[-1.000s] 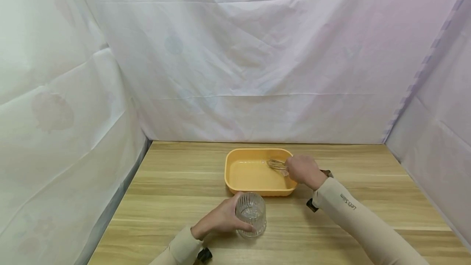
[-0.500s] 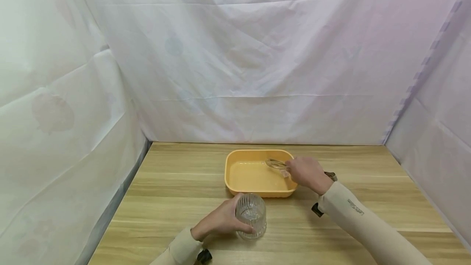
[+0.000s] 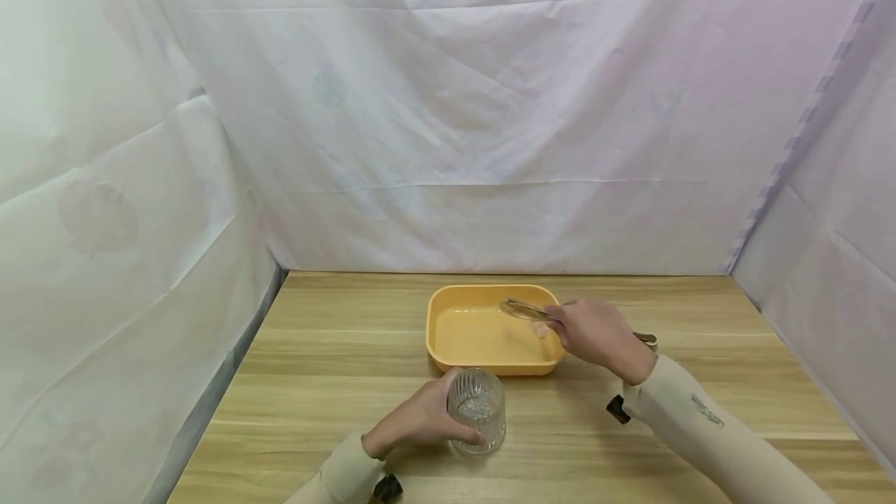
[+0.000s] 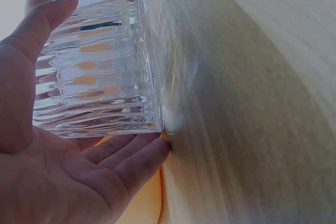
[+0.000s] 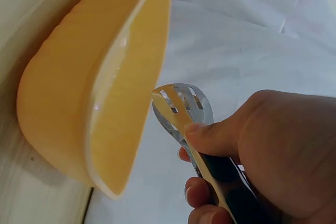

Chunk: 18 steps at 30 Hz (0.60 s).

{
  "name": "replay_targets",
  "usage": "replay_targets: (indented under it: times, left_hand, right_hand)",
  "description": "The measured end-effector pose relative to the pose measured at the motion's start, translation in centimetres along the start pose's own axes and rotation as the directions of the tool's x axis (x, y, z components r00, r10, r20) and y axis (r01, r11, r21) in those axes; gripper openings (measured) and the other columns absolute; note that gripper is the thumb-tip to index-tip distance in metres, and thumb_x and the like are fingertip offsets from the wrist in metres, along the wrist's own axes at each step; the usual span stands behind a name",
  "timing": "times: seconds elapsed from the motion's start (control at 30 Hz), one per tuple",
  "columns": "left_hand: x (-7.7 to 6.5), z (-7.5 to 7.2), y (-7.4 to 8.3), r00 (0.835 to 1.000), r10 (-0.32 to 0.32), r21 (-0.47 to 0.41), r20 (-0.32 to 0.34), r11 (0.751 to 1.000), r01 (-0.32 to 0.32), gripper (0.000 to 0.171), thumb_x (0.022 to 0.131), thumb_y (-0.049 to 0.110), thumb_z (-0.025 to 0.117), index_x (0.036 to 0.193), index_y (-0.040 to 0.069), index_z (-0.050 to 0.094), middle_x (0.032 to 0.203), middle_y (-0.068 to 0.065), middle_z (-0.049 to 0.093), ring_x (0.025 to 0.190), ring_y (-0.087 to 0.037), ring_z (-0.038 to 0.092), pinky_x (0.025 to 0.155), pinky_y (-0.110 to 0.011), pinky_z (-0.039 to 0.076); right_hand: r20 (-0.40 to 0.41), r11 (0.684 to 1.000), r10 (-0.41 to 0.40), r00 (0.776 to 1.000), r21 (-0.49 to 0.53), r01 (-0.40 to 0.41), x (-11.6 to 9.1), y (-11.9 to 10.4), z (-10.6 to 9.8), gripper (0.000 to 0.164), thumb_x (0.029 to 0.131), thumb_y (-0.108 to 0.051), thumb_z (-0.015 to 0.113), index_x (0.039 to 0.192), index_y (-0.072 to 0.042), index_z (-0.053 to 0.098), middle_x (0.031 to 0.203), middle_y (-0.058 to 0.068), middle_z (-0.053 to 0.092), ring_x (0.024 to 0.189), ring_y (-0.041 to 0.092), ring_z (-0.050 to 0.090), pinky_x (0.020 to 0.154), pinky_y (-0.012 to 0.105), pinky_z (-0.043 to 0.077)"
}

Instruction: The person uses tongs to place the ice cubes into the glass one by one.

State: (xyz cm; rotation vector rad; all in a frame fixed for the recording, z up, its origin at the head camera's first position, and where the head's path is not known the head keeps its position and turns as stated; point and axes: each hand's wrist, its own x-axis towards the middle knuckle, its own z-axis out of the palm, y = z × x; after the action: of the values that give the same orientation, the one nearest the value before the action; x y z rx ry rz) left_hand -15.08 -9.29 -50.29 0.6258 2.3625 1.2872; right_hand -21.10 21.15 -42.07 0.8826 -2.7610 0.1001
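My left hand (image 3: 428, 414) holds a clear ribbed glass (image 3: 479, 411) upright on the table, thumb on the near side and fingers on the far side. In the left wrist view the glass (image 4: 100, 72) stands between the thumb and the spread fingers. My right hand (image 3: 595, 335) grips metal tongs (image 3: 521, 309) over the right side of a yellow plastic basin (image 3: 490, 368). The tongs (image 5: 184, 106) show slotted heads close together in the right wrist view; whether anything is between them is hard to tell. A small clear piece (image 3: 541, 329) lies in the basin below the tongs.
The wood-grain table (image 3: 336, 356) carries the basin behind the glass. White cloth walls (image 3: 448, 138) close off the back and both sides.
My right hand has moved slightly right and back towards me, and the tongs appear higher over the basin. The left hand and the glass have stayed put.
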Motion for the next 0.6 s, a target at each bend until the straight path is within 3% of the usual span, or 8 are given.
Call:
replay_targets:
  times: [0.33, 0.6]
  left_hand:
    - [0.0, 0.0, 0.0, 1.000, -0.005, 0.016, 0.001, 1.000, 0.005, 0.093, 0.066, 0.040, 0.091, 0.142, 0.021, 0.042, 0.120, 0.001, 0.062, 0.108, -0.014, 0.060, 0.091, -0.032, 0.049]
    - [0.0, 0.1, 0.0, 1.000, -0.007, 0.028, -0.004, 1.000, 0.007, 0.095, 0.066, 0.042, 0.091, 0.143, 0.021, 0.041, 0.120, 0.001, 0.062, 0.108, -0.015, 0.060, 0.091, -0.032, 0.049]
  right_hand:
    - [-0.076, 0.999, -0.033, 0.997, -0.003, 0.033, -0.8, -0.6, -2.3, 0.008, 0.094, -0.021, 0.068, 0.087, -0.019, 0.064, 0.054, -0.012, 0.039, 0.045, 0.003, 0.032, 0.045, 0.023, 0.026]
    - [-0.121, 0.999, -0.044, 0.992, -0.020, 0.042, -1.4, -1.3, -3.8, 0.006, 0.094, -0.024, 0.068, 0.095, -0.019, 0.067, 0.063, -0.009, 0.052, 0.047, 0.002, 0.035, 0.044, 0.022, 0.029]
